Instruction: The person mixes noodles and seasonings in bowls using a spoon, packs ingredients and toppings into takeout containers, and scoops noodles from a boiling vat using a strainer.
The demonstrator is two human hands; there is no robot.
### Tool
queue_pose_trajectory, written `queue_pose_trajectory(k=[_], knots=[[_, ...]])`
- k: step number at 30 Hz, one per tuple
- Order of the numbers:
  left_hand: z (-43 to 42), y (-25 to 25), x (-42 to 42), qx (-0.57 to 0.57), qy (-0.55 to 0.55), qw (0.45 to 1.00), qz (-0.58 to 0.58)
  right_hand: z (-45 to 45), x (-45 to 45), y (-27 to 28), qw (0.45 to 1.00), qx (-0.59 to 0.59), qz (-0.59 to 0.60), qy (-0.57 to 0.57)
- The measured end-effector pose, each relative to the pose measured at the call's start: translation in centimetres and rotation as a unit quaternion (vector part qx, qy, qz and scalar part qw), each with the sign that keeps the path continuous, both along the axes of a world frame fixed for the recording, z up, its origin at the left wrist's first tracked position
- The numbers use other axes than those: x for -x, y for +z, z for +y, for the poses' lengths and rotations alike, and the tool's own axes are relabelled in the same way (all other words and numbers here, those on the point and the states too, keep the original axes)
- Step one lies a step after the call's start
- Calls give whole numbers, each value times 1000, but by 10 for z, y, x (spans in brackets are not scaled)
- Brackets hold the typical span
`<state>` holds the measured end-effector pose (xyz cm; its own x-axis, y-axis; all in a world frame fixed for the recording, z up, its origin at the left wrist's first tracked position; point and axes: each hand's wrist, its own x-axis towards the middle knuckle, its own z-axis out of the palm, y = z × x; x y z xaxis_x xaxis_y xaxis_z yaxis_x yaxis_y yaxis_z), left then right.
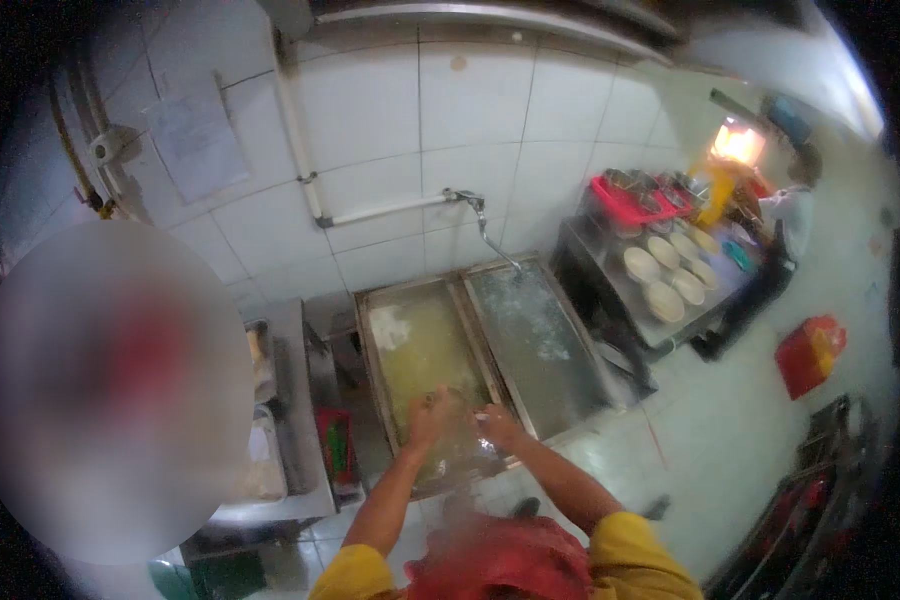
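Both my hands are over the near end of the left basin (420, 310), which holds cloudy yellowish water with a pale patch of foam. My left hand (430, 418) is closed, its fingers curled at a blurred, greyish, see-through thing. My right hand (500, 427) is closed at the other side of that thing, close to the divider between the basins. What lies between the hands is too smeared to name. The right basin (540, 340) holds greyish water with white suds, below a metal tap (485, 225).
Right of the basins, a metal table (660, 335) bears several pale bowls (665, 300) and a red basket (640, 205) of utensils. Left stands a counter (300, 420) with trays (260, 460), beside a blurred area. A red and yellow bag (810, 355) lies on the floor.
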<state>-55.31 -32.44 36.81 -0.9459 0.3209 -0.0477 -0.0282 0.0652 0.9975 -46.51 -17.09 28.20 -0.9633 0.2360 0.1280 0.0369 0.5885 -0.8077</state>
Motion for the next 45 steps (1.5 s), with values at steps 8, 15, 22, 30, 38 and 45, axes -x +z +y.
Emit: queue_pose_trajectory(k=[8, 15, 22, 30, 38, 45], knots=[[0, -15, 0, 54, 26, 985, 164, 15, 26, -110, 996, -77, -42, -27], [2, -1, -1, 26, -3, 999, 45, 5, 9, -9, 959, -277, 5, 58], [6, -23, 7, 47, 20, 997, 63, 2, 7, -10, 1000, -27, 1, -11], [0, -8, 5, 98, -11, 995, 8, 3, 3, -10, 973, -207, 101, -1], [-5, -56, 12, -18, -150, 987, 60, 14, 6, -47, 922, 387, 20, -14], [-3, -58, 17, 157, -55, 977, 136, 20, 2, -61, 977, -192, 97, -9]])
